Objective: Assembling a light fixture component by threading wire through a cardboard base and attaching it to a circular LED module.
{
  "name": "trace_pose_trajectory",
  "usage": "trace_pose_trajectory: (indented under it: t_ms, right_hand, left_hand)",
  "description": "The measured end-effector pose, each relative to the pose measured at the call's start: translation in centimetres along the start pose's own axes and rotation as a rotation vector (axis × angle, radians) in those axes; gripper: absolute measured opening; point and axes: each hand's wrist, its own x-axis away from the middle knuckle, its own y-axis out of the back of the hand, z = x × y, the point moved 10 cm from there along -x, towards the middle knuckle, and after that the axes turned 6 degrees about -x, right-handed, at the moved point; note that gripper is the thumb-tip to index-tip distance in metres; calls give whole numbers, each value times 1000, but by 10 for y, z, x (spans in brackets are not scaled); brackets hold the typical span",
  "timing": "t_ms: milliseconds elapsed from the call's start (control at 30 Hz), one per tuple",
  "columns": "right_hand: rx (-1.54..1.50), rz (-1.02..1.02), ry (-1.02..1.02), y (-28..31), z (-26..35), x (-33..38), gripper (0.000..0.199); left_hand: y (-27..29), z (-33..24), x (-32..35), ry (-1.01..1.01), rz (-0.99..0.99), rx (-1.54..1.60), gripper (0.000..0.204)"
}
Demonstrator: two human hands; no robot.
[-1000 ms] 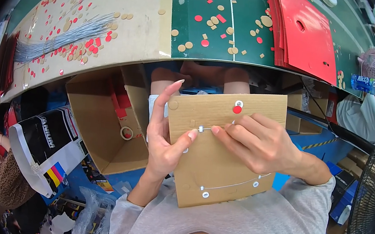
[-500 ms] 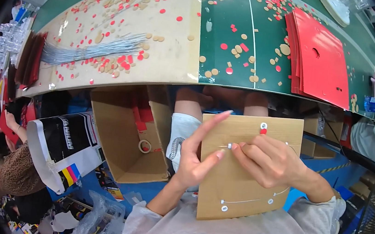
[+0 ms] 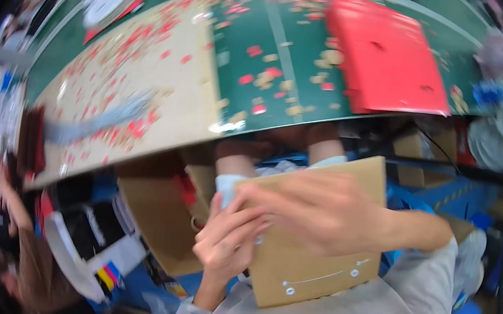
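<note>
A brown cardboard sheet (image 3: 314, 260) is tilted against my body and lap, with white ring-shaped eyelets and a thin white strand along its lower part. Bent and drawn together at the sheet's left edge are the fingers of my left hand (image 3: 224, 241); whatever is in them is too small or hidden to name. My right hand (image 3: 332, 213) reaches across the sheet, its fingertips meeting my left fingers. Motion smears this hand, so its grip is unclear. It covers the upper middle of the sheet and the fittings there.
Ahead, a green table (image 3: 237, 62) carries scattered red and tan paper discs, a bundle of silvery wires (image 3: 97, 121) and a stack of red sheets (image 3: 386, 61). Below the table edge stands an open cardboard box (image 3: 151, 220). Another person's arm (image 3: 16, 208) shows at far left.
My hands have shifted from the sheet's middle to its left edge, and the right hand now reaches over to the left. The view has turned, and the sheet sits slightly more tilted.
</note>
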Motion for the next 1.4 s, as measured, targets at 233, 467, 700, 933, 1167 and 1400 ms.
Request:
trace_pose_trajectory:
  t_ms: [233, 467, 700, 933, 1167, 1400]
  right_hand:
    - [208, 279, 24, -19, 5, 37, 47]
    - [307, -220, -517, 50, -22, 118, 73]
    - [137, -491, -734, 59, -21, 176, 52]
    - [20, -524, -776, 55, -14, 203, 49]
    - [-104, -505, -734, 42, -18, 193, 51]
    - [-62, -377, -703, 40, -25, 179, 55]
  left_hand:
    - [6, 1, 2, -44, -34, -23, 2]
    - [10, 2, 8, -94, -165, 9, 11]
    - [16, 2, 15, -142, -292, 98, 24]
    - [0, -38, -20, -277, -28, -67, 39]
    - [-14, 3, -15, 46, -59, 452, 44]
    - [-7, -8, -15, -84, -171, 494, 47]
